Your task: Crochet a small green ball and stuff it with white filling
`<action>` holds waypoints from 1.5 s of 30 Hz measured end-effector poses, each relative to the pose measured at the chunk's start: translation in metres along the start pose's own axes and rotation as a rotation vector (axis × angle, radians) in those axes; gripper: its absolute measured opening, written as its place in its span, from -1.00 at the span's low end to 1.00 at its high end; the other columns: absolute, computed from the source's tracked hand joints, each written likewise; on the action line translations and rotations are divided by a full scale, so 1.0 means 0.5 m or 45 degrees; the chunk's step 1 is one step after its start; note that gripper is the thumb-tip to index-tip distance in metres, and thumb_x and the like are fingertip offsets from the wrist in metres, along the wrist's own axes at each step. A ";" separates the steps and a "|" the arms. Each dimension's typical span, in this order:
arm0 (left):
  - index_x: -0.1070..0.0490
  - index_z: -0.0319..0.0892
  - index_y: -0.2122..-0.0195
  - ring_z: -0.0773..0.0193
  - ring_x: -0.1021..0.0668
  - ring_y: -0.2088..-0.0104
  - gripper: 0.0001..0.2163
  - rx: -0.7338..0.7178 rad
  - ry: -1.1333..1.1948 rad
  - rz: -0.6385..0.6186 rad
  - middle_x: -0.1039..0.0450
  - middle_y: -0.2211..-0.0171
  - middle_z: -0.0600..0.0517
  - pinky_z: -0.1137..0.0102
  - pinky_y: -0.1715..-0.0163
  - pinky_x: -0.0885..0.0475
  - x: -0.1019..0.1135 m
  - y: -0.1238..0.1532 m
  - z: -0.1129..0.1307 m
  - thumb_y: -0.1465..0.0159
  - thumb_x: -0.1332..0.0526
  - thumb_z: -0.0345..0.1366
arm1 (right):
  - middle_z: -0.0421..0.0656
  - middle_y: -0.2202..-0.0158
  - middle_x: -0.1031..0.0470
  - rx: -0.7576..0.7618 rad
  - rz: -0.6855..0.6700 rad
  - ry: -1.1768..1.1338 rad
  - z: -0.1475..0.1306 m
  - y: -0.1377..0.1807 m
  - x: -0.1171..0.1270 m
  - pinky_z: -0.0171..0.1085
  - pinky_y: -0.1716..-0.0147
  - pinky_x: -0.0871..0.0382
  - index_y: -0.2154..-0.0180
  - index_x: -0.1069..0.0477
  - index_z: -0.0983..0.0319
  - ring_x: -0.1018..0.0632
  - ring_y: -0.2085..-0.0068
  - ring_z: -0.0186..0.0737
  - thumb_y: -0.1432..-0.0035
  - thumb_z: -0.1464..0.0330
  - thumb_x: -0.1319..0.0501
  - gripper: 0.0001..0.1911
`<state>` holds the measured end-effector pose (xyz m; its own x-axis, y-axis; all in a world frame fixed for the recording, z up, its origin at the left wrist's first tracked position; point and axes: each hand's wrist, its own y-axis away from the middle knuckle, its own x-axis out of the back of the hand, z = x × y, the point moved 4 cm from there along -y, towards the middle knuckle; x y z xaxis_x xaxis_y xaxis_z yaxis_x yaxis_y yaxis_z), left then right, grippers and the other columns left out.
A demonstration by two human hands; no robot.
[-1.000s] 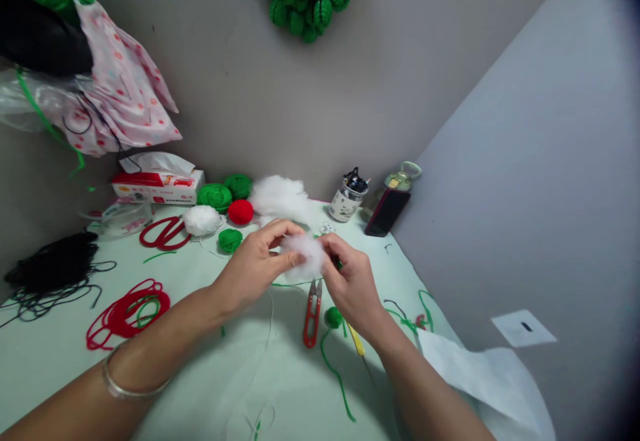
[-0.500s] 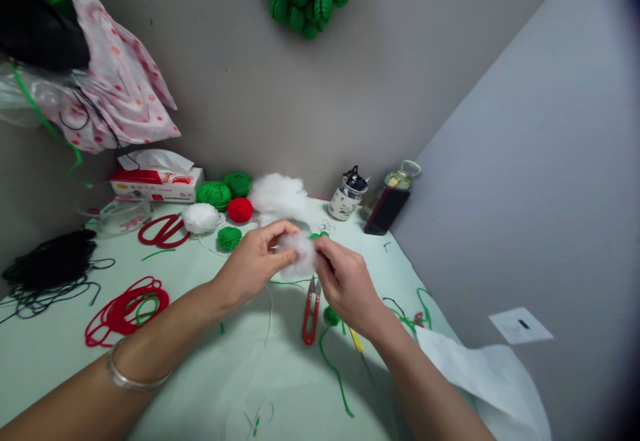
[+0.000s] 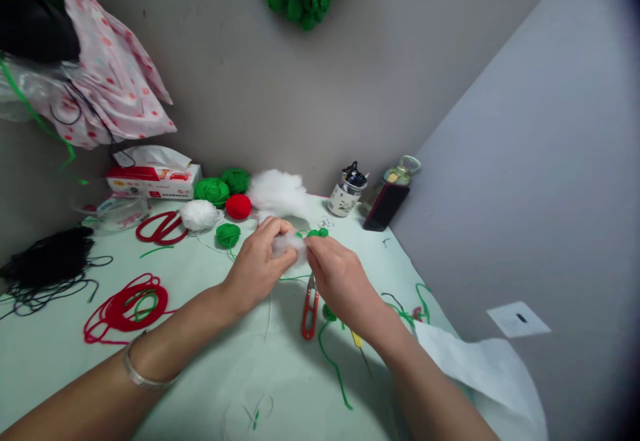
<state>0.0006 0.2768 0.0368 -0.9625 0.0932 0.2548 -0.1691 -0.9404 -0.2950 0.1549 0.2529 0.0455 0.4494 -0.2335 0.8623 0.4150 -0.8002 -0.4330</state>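
Note:
A small tuft of white stuffing [image 3: 287, 243] is pinched between both hands above the middle of the pale green table [image 3: 60, 354]. My left hand [image 3: 257, 264] closes on it from the left, my right hand [image 3: 335, 278] from the right. A green crocheted piece [image 3: 315, 233] peeks out just behind my right fingers. Red thread snips [image 3: 309, 308] lie on the table under my right hand. A small green yarn ball [image 3: 329, 312] with a trailing strand and a yellow-handled hook [image 3: 357, 340] lie beside my right wrist.
At the back lie a big heap of white stuffing [image 3: 277, 191], green yarn balls [image 3: 214, 191], a red ball [image 3: 239, 206], a tissue box [image 3: 153, 181], red scissors [image 3: 160, 226], a jar [image 3: 345, 196] and a phone [image 3: 385, 206]. Red cord [image 3: 127, 304] and black cord [image 3: 47, 268] lie left.
The tuft has been squeezed smaller between the fingers, and both hands have drawn closer together and shifted slightly left and away from me.

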 end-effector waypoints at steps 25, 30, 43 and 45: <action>-0.20 -0.04 0.29 0.19 -0.45 0.23 -0.84 -0.069 0.030 0.161 -0.38 0.30 0.09 0.31 0.18 -0.36 -0.002 0.006 -0.022 -0.18 -0.21 -0.37 | -0.34 0.54 -0.07 -0.523 -0.035 -1.023 -0.007 -0.016 -0.007 -0.29 0.48 -0.05 0.49 -0.22 0.16 -0.13 0.49 -0.35 -0.32 0.02 -0.18 -0.54; -0.22 -0.05 0.32 0.20 -0.46 0.24 -0.86 -0.061 0.050 0.102 -0.39 0.29 0.09 0.31 0.20 -0.36 -0.004 0.007 -0.017 -0.19 -0.20 -0.38 | -0.35 0.58 -0.08 -0.584 -0.005 -1.055 0.007 -0.023 -0.019 -0.31 0.52 -0.01 0.53 -0.26 0.17 -0.10 0.51 -0.37 -0.18 -0.06 -0.29 -0.49; -0.42 -0.09 0.16 0.19 -0.46 0.25 -0.75 0.014 0.219 -0.276 -0.42 0.23 0.05 0.29 0.24 -0.37 0.005 0.002 0.025 -0.42 -0.12 -0.03 | -0.37 0.61 -0.06 -0.590 0.165 -0.807 0.019 -0.019 0.018 -0.31 0.53 0.07 0.55 -0.27 0.16 -0.07 0.54 -0.40 0.00 0.29 -0.20 -0.84; -0.46 -0.10 0.21 0.17 -0.49 0.17 -0.77 -0.003 0.255 -0.283 -0.45 0.16 0.02 0.29 0.19 -0.38 0.004 0.000 0.026 -0.42 -0.12 -0.08 | -0.38 0.62 -0.04 -0.590 0.175 -0.782 0.021 -0.018 0.021 -0.31 0.53 0.08 0.54 -0.28 0.16 -0.06 0.54 -0.40 0.02 0.31 -0.20 -0.86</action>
<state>0.0013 0.2726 0.0492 -0.9244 0.3596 0.1269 -0.3808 -0.8889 -0.2548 0.1642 0.2634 0.0558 0.8863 -0.1074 0.4505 0.0123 -0.9669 -0.2547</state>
